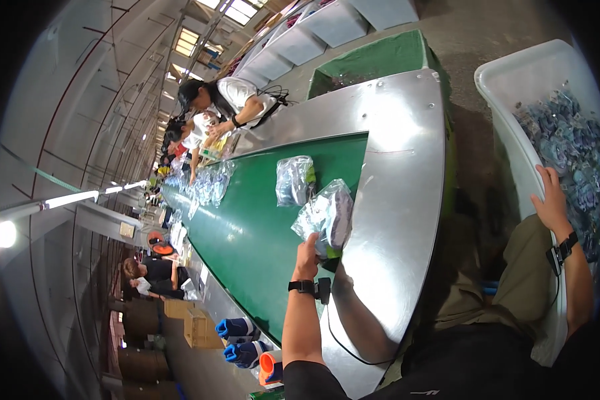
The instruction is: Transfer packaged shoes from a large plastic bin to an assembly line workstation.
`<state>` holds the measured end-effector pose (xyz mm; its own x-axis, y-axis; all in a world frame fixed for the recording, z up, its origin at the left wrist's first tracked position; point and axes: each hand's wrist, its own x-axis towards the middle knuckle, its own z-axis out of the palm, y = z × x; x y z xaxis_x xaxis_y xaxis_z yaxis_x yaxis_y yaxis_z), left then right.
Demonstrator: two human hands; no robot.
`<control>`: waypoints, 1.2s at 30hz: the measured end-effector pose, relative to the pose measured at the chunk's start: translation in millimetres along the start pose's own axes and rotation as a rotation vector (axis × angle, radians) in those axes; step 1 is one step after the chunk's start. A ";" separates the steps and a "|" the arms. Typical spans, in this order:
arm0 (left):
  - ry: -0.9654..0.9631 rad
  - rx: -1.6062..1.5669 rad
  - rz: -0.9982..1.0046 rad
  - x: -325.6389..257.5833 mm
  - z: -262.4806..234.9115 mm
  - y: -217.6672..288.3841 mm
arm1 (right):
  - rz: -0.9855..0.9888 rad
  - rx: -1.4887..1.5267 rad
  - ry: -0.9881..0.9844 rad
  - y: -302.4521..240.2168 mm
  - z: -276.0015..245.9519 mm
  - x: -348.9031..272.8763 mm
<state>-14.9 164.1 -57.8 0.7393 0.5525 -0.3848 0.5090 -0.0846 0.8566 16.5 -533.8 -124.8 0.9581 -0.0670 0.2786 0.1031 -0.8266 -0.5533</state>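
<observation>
My left hand (305,261) is closed on the near edge of a clear plastic bag (328,217) with a greyish, shoe-like item inside. The bag lies at the end of the green conveyor belt (247,230), partly over the metal table border (397,200). Just beyond it rests another clear bag (293,181) with pale contents and a green patch. On the right, my right hand (552,200) lies on the rim of a white bin (507,73), fingers stretched out and apart. Many small bagged bluish-grey items (567,140) fill that bin.
Farther up the belt is a pile of clear bags (210,183), with co-workers (237,100) along the far side. A green bin (373,63) stands behind the table corner. Blue boots (240,340) and cardboard boxes (200,327) sit at left. White bins (333,30) line the back.
</observation>
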 end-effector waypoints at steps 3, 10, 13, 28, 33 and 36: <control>-0.127 -0.280 -0.005 -15.6 -0.8 0.6 | -0.024 -0.005 0.005 4.8 5.7 -0.8; 0.281 0.269 0.944 -112.4 49.1 -1.4 | 0.002 -0.043 -0.018 18.2 9.5 -10.5; 0.148 0.508 1.034 -144.7 48.5 -11.8 | -0.015 -0.034 -0.010 14.1 9.3 -7.4; 0.065 0.194 0.492 -177.4 57.9 -27.0 | -0.046 -0.046 0.008 19.5 10.3 -8.9; -0.100 -0.147 0.431 -175.3 74.5 -18.2 | -0.041 -0.041 0.007 16.3 7.8 -9.3; -0.292 -0.669 0.116 -185.0 91.7 3.7 | -0.043 0.000 -0.004 34.8 -1.2 -11.9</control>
<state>-109.4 -14.5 -15.1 0.9068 0.3197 -0.2746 0.1118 0.4456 0.8882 8.5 -562.4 -146.4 0.9539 -0.0290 0.2987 0.1442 -0.8287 -0.5408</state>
